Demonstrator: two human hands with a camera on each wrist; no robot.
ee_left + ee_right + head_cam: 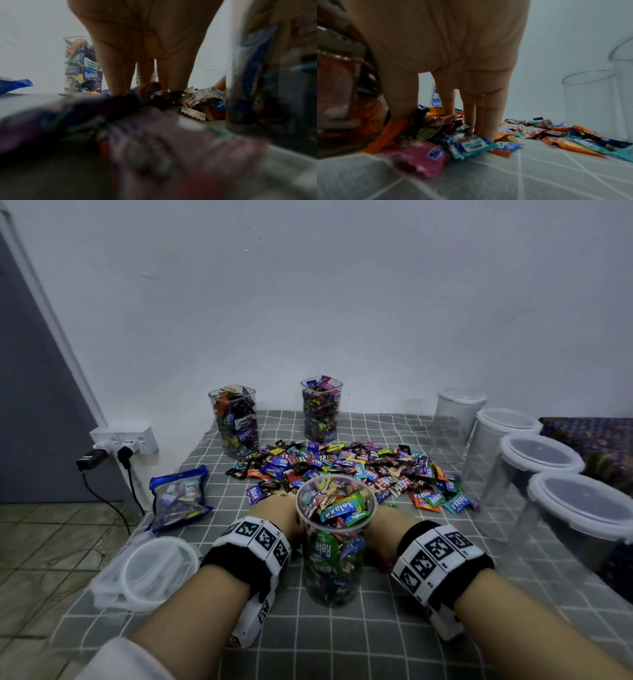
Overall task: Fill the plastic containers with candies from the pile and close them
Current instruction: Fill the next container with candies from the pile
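Full open container (334,539) stands between both wrists — candy pile (356,470) behind.

A plain white wall (342,285) is seen at the back of the room. Against the wall, a flat surface is covered with a grey cloth (342,638) marked with thin white lines in squares. Left of the cloth, a dark grey door (30,405) is seen, with a white frame (51,313) running down its edge. Below the frame, near the cloth's left corner, a white socket strip (125,438) is fixed low on the wall. Two black plugs (102,457) are pushed into it, and their black wires (113,505) hang down to the floor (41,535), which is laid with pale tiles. At the cloth's right edge, a dark patterned fabric (589,436) is seen. The light is dim and bluish.
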